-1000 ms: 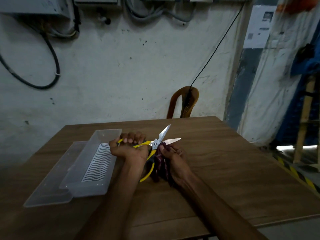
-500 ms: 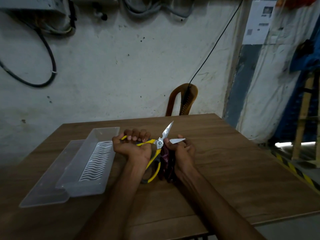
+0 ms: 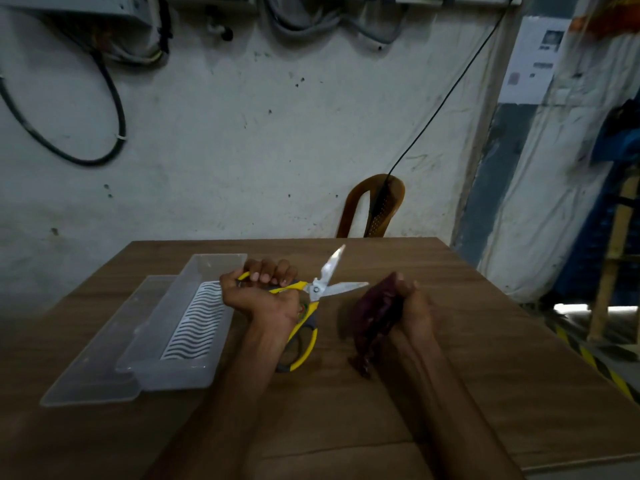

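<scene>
Half a second back, held the dark maroon crumpled cloth (image 3: 375,313) pressed against the blades of the yellow-handled steel scissors (image 3: 313,294). Now drawn off to the side away from the clear plastic rectangular tray (image 3: 180,375), well apart from the metal. Reads as one wiping pass finished, with another pass or a fresh fold of cloth likely due.

Grips the upper yellow handle loop in the left hand (image 3: 263,296), fingers curled tight round it, just beside the tray's long wall. Bunches the cloth in the right hand (image 3: 414,306), fingers wrapped over it, farther from the tray than the scissors.

Shows the blades spread wide, pointing up and away from the tray, bright and bare. Leaves the lower handle loop down near the brown wooden table (image 3: 450,375). Shows the cloth dark and wrinkled, a tail trailing onto the wood.
</scene>
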Motion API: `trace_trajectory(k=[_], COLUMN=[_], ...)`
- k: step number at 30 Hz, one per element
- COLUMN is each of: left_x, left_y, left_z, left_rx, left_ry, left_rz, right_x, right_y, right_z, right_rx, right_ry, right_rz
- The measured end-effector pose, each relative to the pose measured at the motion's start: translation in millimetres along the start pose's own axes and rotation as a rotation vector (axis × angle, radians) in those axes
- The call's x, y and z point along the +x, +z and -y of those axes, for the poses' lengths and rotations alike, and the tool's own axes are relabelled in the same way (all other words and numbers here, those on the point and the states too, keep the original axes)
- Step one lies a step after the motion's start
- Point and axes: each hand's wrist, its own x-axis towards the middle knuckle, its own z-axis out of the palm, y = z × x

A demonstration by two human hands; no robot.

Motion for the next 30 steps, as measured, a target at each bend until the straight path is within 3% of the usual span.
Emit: trace_trajectory(k=[6, 12, 14, 16, 18, 21, 24, 27, 30], left_x=[13, 15, 16, 16, 15, 13, 13, 14, 13], left_y=[-2, -2, -3, -4, -3, -3, -3, -3, -4], left_z=[-15, -21, -21, -21, -21, -22, -21, -15, -11], left_rx=[-0.113, -0.124, -0.113, -0.104, -0.106, -0.098, -0.086, -0.071, -0.066], left_ry=[0.057, 0.089, 0.093, 0.083, 0.071, 0.058, 0.049, 0.026, 0.015], left_rz=[-0.015, -0.042, -0.046, -0.044, -0.04, -0.027, -0.027, -0.031, -0.029], right_x=[0, -33, -37, -34, -38, -34, -40, -48, -49], right_y=[-1, 9, 3, 0, 1, -1, 2, 15, 35], right_z=[-6, -26, -30, -37, -39, -43, -34, -15, -4], right_rx=[-0.187, -0.539, -0.759, -1.161, -1.384, -1.217, -0.756, -0.713, -0.657], right_ry=[0.103, -0.118, -0.307, -0.661, -0.891, -0.932, -0.71, -0.792, -0.761], right_rz=[0.073, 0.362, 0.484, 0.525, 0.568, 0.514, 0.438, 0.404, 0.461])
